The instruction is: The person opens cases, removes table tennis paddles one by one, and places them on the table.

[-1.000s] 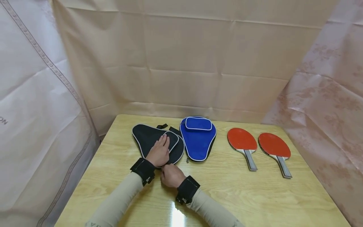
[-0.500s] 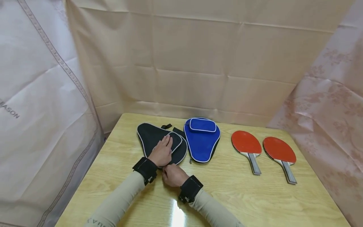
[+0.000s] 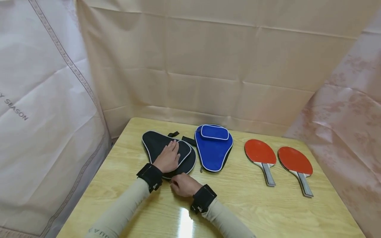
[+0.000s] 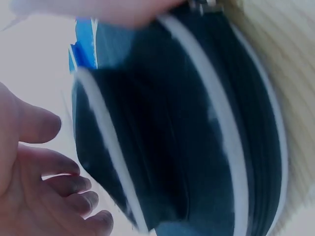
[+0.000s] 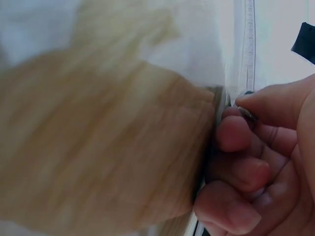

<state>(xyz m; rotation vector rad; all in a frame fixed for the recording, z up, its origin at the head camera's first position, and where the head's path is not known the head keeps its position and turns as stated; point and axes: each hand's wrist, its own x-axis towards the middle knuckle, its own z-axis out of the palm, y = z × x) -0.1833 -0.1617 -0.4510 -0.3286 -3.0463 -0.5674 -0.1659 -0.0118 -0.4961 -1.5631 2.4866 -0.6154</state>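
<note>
A black table tennis bat case [image 3: 157,142] with white piping lies at the left of the table. My left hand [image 3: 167,158] rests on it, fingers extended over its front pocket [image 3: 184,152]. In the left wrist view the pocket [image 4: 128,147] bulges beside the fingers, and the zipped edge [image 4: 256,123] curves along the right. My right hand [image 3: 185,185] is at the case's near edge, fingers curled. Its thumb and forefinger pinch a small metal zip pull [image 5: 247,114] in the right wrist view.
A blue bat case [image 3: 212,150] with a small pocket lies just right of the black one. Two red table tennis bats [image 3: 260,151] [image 3: 295,160] lie farther right, handles toward me. Cloth sheets [image 3: 208,66] hang behind and beside the wooden table [image 3: 262,211].
The black case has shifted slightly left with my left hand, widening the gap to the blue case. My right hand keeps its pinch at the near edge. The head view has turned left.
</note>
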